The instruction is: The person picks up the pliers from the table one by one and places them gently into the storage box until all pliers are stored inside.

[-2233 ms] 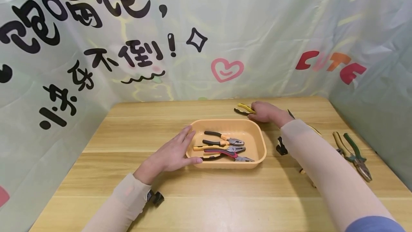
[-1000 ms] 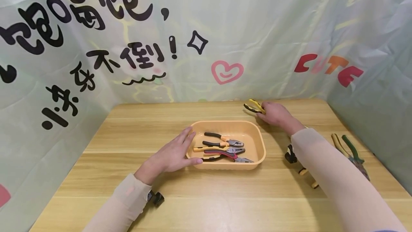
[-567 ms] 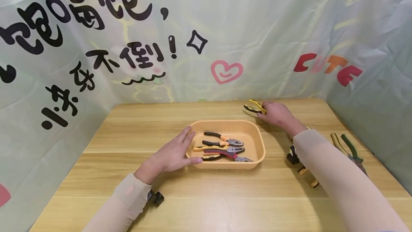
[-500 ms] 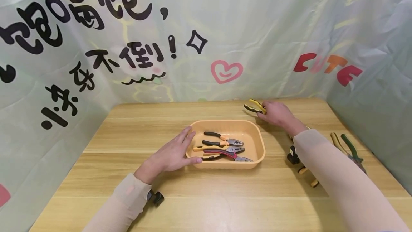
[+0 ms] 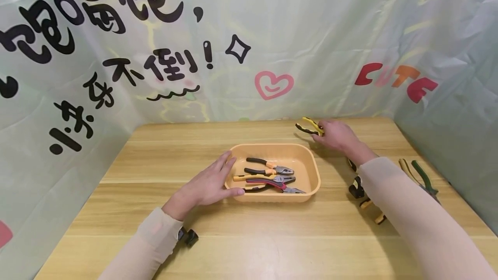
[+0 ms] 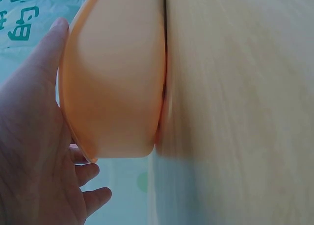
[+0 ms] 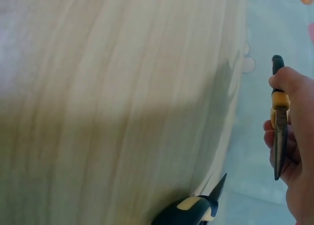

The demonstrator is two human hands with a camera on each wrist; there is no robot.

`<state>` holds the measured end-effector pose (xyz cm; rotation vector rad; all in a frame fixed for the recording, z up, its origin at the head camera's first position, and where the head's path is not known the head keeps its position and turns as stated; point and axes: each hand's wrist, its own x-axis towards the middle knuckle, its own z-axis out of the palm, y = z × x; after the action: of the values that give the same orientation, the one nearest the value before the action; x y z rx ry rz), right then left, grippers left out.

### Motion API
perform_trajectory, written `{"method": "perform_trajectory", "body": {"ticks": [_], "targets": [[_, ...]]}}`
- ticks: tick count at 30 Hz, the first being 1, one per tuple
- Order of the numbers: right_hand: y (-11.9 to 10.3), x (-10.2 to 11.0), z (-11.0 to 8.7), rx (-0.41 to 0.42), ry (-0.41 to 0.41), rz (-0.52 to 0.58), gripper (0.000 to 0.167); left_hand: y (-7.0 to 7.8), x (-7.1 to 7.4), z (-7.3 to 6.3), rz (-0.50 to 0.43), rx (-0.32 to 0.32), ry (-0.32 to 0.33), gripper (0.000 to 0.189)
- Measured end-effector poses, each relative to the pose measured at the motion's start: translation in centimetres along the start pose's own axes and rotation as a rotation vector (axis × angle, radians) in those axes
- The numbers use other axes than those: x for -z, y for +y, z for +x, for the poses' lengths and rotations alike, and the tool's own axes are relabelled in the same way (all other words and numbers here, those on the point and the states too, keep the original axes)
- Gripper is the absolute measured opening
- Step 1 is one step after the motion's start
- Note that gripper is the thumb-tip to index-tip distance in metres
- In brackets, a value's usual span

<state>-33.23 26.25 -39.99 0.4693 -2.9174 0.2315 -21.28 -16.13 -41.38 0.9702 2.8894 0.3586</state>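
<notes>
I note a wide passage over the pale wooden tabletop (image 5: 280, 241) ahead of the peach rectangular plastic tray (image 5: 272, 198), between beige-sleeved left forearm (image 5: 140, 247) and right forearm (image 5: 412, 215). Left hand (image 5: 210, 182) bars the tray's left end; inside, room lies right of the steel-headed pliers (image 5: 282, 179). Right side obstructed: forearm crosses above yellow tool handles (image 5: 365, 203), green-and-tan-handled pliers (image 5: 423, 175) beyond.

Curtained workspace, wood-grain table (image 5: 272, 237), lettered cloth walls (image 5: 311, 25)
</notes>
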Motion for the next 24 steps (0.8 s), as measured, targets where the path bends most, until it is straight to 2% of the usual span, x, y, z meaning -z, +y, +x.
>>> {"method": "perform_trajectory", "body": {"ticks": [8,17,24], "targets": [[-0.3,0.5,-0.6,0.028,0.019,-0.022,0.042,0.0,0.1,0.0,-0.004,0.001,-0.001,0.103],[-0.9,1.2,-1.2,0.024,0.003,-0.042,0.043,0.1,0.1,0.1,0.006,0.004,-0.012,0.104],[-1.3,1.5,-1.5,0.059,0.012,-0.059,0.041,0.1,0.1,0.0,0.002,-0.002,-0.002,0.103]]}}
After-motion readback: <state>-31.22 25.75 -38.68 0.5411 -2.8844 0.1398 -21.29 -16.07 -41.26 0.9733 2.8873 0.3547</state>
